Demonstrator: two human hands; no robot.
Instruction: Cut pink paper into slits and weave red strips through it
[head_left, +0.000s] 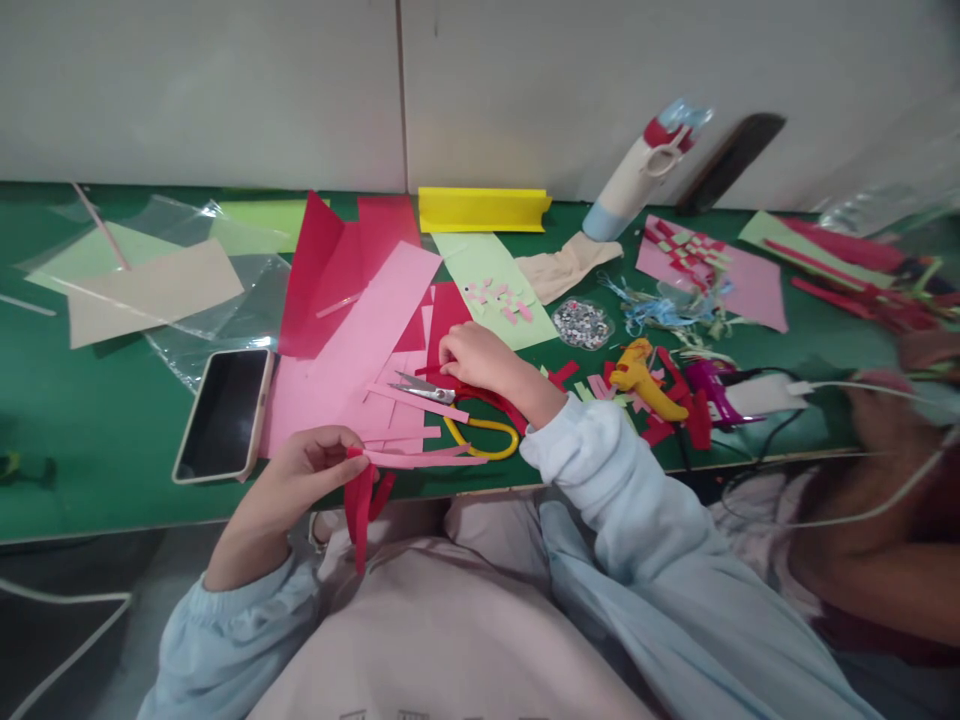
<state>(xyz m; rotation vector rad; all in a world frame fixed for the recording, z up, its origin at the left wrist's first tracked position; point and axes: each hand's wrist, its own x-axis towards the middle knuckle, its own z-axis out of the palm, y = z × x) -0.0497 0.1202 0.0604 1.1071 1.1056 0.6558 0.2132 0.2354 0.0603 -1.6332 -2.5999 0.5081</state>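
My left hand (322, 465) is closed in a pinch on paper strips at the table's front edge. Red paper strips (358, 515) hang down from its fingers, and pink paper strips (427, 459) stretch out to the right. Over the red paper, my right hand (480, 358) has its fingers curled together. A narrow red strip shows just below those fingertips; whether they grip it is hidden. Scissors (435, 391) with a yellow handle loop lie below the right hand, blades pointing left and slightly apart, a pink strip across them. Pink paper (375, 330) lies between both hands.
A phone (223, 415) lies left of the pink paper. Behind are folded yellow paper (484, 210) and a bottle (637, 170). To the right sit a dish of small beads (583, 324), a yellow glue gun (645, 380) and scraps. Another person's arm (885, 540) is at far right.
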